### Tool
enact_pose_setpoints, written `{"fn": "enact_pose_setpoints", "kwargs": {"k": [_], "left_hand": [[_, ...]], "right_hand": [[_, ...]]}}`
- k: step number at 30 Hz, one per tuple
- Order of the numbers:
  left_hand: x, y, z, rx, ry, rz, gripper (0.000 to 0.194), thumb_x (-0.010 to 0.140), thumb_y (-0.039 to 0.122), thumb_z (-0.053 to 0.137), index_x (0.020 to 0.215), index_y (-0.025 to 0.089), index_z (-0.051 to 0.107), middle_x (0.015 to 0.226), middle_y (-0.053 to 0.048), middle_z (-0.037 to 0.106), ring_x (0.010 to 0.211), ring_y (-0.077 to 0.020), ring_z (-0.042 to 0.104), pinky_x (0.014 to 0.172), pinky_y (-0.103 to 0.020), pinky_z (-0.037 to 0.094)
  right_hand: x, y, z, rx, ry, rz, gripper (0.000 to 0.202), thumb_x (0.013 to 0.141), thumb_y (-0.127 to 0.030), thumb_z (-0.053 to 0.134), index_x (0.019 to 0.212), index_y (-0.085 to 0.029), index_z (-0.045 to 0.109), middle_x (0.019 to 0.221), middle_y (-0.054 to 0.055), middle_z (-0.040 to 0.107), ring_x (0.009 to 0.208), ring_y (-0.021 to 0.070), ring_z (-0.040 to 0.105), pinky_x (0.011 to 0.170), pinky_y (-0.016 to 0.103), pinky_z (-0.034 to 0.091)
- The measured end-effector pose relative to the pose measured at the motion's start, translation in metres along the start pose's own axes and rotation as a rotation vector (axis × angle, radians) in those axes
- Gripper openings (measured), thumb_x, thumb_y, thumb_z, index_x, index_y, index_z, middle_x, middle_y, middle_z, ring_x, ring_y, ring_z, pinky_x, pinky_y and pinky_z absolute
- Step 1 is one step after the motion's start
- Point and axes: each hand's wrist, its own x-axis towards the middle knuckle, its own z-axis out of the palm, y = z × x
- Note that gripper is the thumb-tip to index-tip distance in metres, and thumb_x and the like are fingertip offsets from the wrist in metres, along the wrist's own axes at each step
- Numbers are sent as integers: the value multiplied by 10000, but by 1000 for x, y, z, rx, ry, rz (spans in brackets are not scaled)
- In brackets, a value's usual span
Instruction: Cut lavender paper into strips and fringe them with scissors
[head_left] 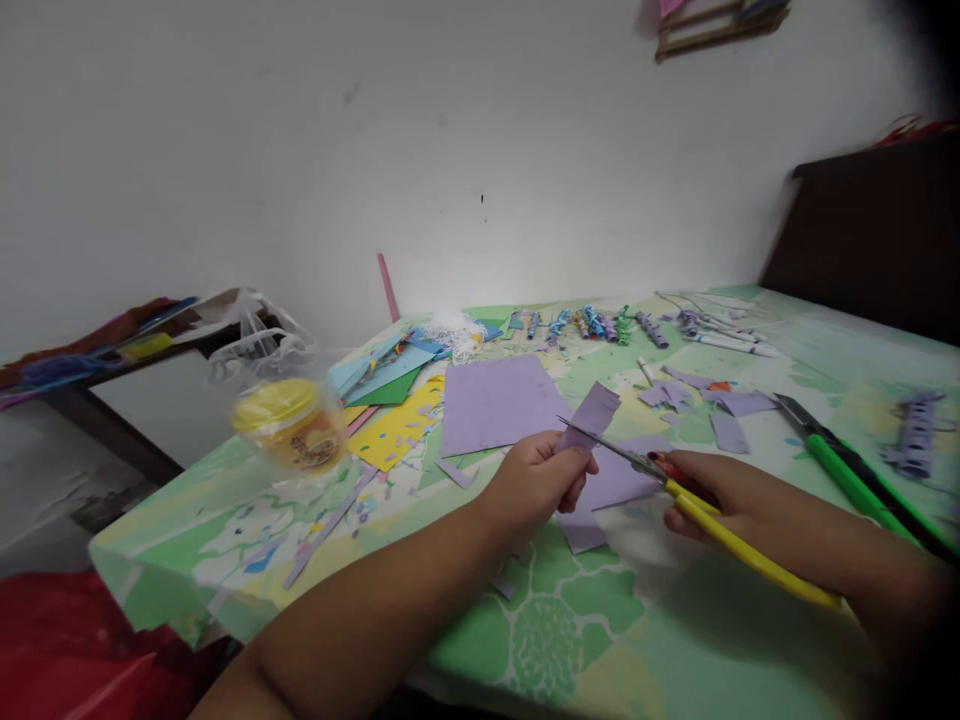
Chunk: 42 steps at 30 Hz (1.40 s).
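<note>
My left hand (541, 475) pinches a small purple paper piece (595, 412), which sticks up past the fingers. My right hand (701, 495) is closed on yellow-handled scissors (705, 518); their blades point left and lie across the purple piece, close to my left fingers. Behind my left hand a large purple sheet (499, 400) lies flat on the table. More purple paper (619, 478) lies beneath and between the two hands. Purple scraps (731, 430) are scattered behind my right hand.
A patterned cloth covers the table (547, 640). A bagged tub with a yellow lid (277, 405) stands left, near coloured sheets (397, 425). Small paper rolls (592, 322) line the back. A green cutter (855, 480) and a purple roll (916, 435) lie right.
</note>
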Motion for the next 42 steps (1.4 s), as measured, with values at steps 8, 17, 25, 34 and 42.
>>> {"fn": "enact_pose_setpoints", "kwargs": {"k": [8,17,25,34,42], "left_hand": [[0,-1,1,-40,-30,-9,154,735,272,460,639,165,517,405,64,428,376,-66,373,431,-206,268],[1,-2,1,-86,76,40,130,703,255,459,612,174,503,390,71,401,382,-67,367,433,-212,272],[2,-3,3,-54,100,23,136,717,253,461,612,172,494,396,69,404,386,-66,361,439,-209,275],[-1,-3,5,74,70,14,129,730,237,457,631,171,507,401,63,429,402,-71,385,469,-211,291],[-1,-3,6,43,82,21,130,712,252,463,616,174,506,397,59,433,401,-76,390,465,-215,293]], "right_hand": [[1,0,1,10,38,-15,310,777,-536,530,875,-245,566,873,36,660,811,261,588,695,352,449],[-2,1,0,-6,33,-9,333,776,-574,523,878,-257,526,972,48,657,947,299,576,777,386,448],[-2,-4,1,75,-56,-4,362,787,-577,499,966,-263,522,1043,52,647,952,302,585,844,421,440],[-7,-4,3,99,-43,-11,364,790,-587,485,961,-271,542,1071,51,652,991,322,583,868,450,445],[-7,-7,3,93,-17,-18,307,764,-528,507,914,-270,577,1046,57,666,984,327,578,854,452,454]]}}
